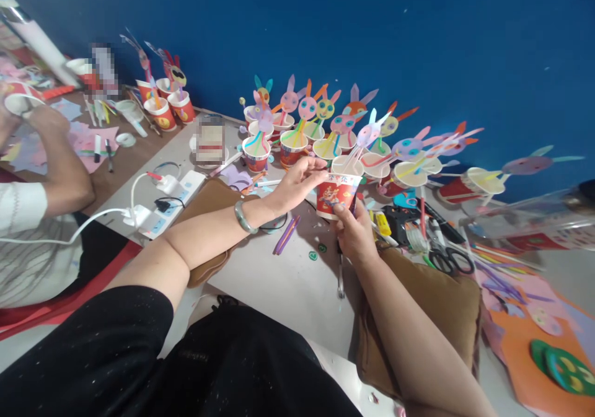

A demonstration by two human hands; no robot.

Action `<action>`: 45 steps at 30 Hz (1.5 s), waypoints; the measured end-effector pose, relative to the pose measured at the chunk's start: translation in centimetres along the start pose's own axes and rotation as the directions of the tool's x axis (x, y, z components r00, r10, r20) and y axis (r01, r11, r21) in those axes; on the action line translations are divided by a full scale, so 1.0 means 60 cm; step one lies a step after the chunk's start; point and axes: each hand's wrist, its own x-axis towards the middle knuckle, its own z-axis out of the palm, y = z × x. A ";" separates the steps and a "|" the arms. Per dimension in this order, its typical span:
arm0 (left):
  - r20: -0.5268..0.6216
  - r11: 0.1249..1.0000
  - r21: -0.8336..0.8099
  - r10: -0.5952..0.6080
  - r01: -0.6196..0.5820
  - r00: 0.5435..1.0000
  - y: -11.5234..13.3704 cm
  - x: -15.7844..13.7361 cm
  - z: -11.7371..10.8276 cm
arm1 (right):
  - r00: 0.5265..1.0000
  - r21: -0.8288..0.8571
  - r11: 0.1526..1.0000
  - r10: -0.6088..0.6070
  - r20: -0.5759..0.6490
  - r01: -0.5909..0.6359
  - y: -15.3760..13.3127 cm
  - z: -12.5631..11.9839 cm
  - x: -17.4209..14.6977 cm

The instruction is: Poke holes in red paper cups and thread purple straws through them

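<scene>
1. Gripping the red paper cup [332,197] low on its wall, the right hand [356,231] has its thumb pressed on the printed front; the left hand [300,184] is loosely spread, fingers reaching the rim, though whether they touch it I cannot tell.
2. Smooth, thin card makes the cup: a tapered round with a pale rolled rim and a cartoon print on red. A glossy, stone-like bangle [242,216] rings the left wrist.
3. Mouth upward, narrower base down, the cup keeps its long axis near upright, its print turned toward the wearer. It sits mid-view above the grey table [269,293].
4. Close behind it crowds a row of similar cups [292,150], topped by flat paper animal heads with pointed ears on slender coloured straws. A pale lavender head [369,134] rises just above the held cup; which cup its straws stand in is unclear.
5. Purple sticks [286,235] and small green discs [313,256] lie nearer the wearer.
6. Black-handled scissors [460,259] and other tools clutter the right side, beside a padded brown cushion [432,299] near the right forearm.
7. Farther left are a white power strip [170,209] and another person's arm [69,157]; a matte blue wall [302,20] backs everything.
</scene>
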 end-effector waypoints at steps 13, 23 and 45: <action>-0.049 0.989 -0.146 0.029 -0.036 0.998 -0.012 0.008 -0.011 | 0.997 0.081 0.996 -0.032 -0.075 0.039 -0.003 -0.013 0.008; -0.014 0.988 -0.145 -0.059 0.056 0.998 0.011 -0.003 0.005 | 0.996 0.178 0.983 -0.026 -0.089 0.041 -0.006 -0.010 0.001; 0.127 0.957 -0.285 -0.012 0.048 0.992 -0.008 -0.009 0.018 | 0.994 0.122 0.988 -0.098 0.057 0.091 -0.003 -0.001 -0.007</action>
